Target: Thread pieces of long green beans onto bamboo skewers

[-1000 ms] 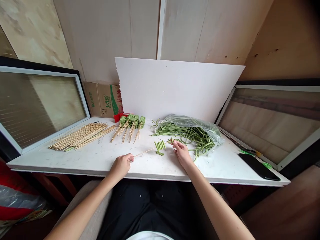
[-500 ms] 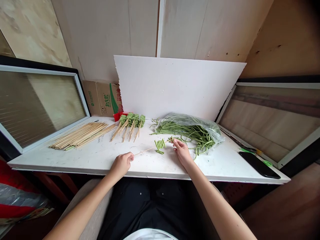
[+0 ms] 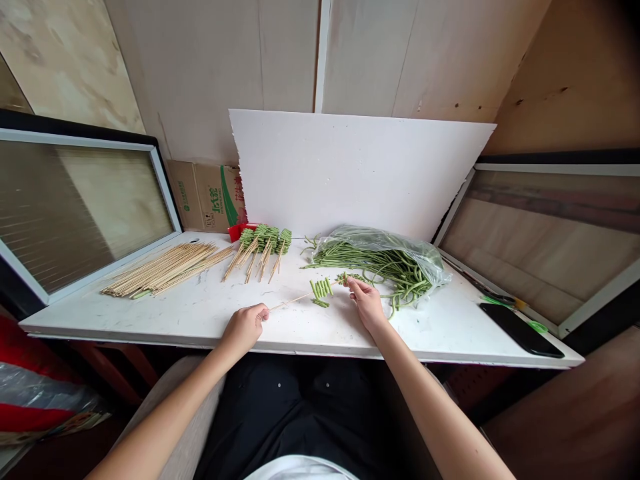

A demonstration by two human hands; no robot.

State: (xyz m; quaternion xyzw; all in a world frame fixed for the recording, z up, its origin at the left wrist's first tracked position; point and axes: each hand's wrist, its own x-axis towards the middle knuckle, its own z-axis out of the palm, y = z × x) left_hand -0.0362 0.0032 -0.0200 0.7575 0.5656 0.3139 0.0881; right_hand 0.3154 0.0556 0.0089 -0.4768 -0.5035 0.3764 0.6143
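My left hand (image 3: 245, 328) is closed on the near end of a thin bamboo skewer (image 3: 290, 302), low over the front of the white table. Several short green bean pieces (image 3: 321, 288) sit side by side along the skewer, towards its far end. At that far end, my right hand (image 3: 365, 300) pinches with thumb and forefinger; whether a bean piece is also between those fingertips is too small to tell. One loose cut piece (image 3: 321, 303) lies just below the row. Behind my right hand are small bean pieces (image 3: 350, 277), partly hidden by the fingers.
Long green beans (image 3: 370, 257) spill from a clear plastic bag (image 3: 425, 257). Finished bean skewers (image 3: 265, 240) are piled at the back, left of centre. Bare bamboo skewers (image 3: 170, 267) lie farther left. A black phone (image 3: 520, 330) and scissors (image 3: 495, 299) lie on the right.
Both hands keep the same grip and nearly the same place. Only the whole view has shifted very slightly.
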